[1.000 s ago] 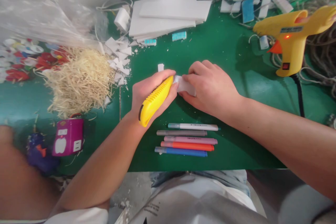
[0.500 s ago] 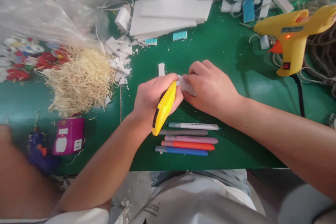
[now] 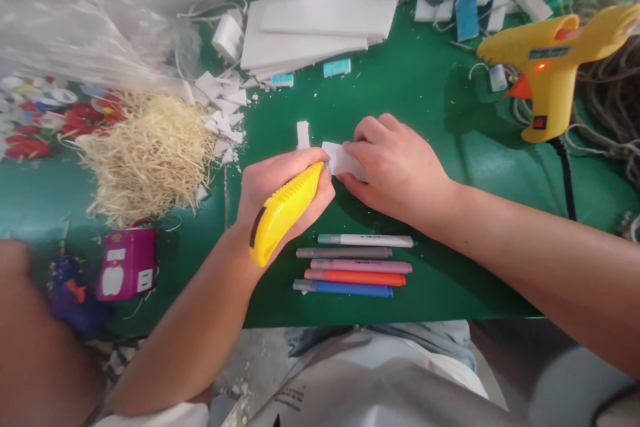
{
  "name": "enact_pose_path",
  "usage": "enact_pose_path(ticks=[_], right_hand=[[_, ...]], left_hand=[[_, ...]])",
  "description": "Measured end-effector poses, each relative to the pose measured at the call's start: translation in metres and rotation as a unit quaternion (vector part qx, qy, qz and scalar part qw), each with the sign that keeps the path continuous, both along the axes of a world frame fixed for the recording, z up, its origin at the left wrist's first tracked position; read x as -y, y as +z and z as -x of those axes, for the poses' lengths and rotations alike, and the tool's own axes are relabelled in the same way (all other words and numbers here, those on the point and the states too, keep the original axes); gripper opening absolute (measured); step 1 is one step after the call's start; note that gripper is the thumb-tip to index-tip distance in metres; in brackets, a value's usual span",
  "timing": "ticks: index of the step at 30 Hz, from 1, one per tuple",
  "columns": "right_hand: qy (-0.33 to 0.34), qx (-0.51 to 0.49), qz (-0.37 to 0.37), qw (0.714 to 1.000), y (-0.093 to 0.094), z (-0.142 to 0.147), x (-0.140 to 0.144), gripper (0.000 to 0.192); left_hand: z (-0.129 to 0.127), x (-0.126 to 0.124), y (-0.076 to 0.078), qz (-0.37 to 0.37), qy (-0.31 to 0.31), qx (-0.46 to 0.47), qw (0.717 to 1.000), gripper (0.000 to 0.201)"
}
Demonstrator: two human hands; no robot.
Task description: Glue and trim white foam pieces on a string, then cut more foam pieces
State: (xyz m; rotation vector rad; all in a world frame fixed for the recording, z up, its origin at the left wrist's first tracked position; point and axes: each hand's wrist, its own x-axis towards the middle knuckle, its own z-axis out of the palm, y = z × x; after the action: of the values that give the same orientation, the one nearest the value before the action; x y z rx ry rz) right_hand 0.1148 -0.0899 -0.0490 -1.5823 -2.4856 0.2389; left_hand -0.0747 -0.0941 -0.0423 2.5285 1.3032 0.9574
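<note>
My left hand (image 3: 285,190) is closed round a yellow utility knife (image 3: 287,210), its butt end tilted down to the left. The knife's tip is at the left edge of a small white foam-board piece (image 3: 341,159); whether the blade touches it I cannot tell. My right hand (image 3: 393,153) holds that piece against the green table, thumb and fingers over its right part. A narrow white strip (image 3: 303,135) lies just behind my left hand. In front of my hands several markers (image 3: 357,265) lie side by side, in white, grey, pink, orange and blue.
White foam boards (image 3: 320,20) are stacked at the back. A yellow hot glue gun (image 3: 550,73) stands at the right, near rope (image 3: 610,93). Wood shavings (image 3: 150,153), white scraps (image 3: 225,107) and a purple box (image 3: 127,263) are at the left. Another person's arm (image 3: 35,347) shows at lower left.
The knife's butt end has swung left and lower, and my left hand has shifted slightly left. More of the white piece shows between my hands. My right hand keeps its hold.
</note>
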Motion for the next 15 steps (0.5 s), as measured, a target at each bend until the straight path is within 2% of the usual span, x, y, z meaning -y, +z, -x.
enact_pose_path(ticks=[2,5,9,15], right_hand=[[0.007,-0.01,-0.019,1.0,-0.0033,-0.0018,-0.0005,0.026],[0.017,-0.021,-0.039,0.999,-0.0072,-0.0038,-0.0009,0.023],[0.013,-0.011,-0.029,0.999,-0.0065,-0.0028,-0.0005,0.023],[0.002,-0.008,-0.02,1.0,-0.0025,-0.0007,0.0,0.026]], left_hand=[[-0.0001,0.0008,-0.0015,0.01,0.003,0.002,1.0,0.015],[-0.0003,0.0012,-0.0059,-0.013,0.013,0.032,0.999,0.016],[-0.0012,0.001,-0.0099,-0.046,0.017,0.074,0.996,0.016],[-0.0017,-0.0044,-0.0104,-0.001,0.004,0.031,1.0,0.017]])
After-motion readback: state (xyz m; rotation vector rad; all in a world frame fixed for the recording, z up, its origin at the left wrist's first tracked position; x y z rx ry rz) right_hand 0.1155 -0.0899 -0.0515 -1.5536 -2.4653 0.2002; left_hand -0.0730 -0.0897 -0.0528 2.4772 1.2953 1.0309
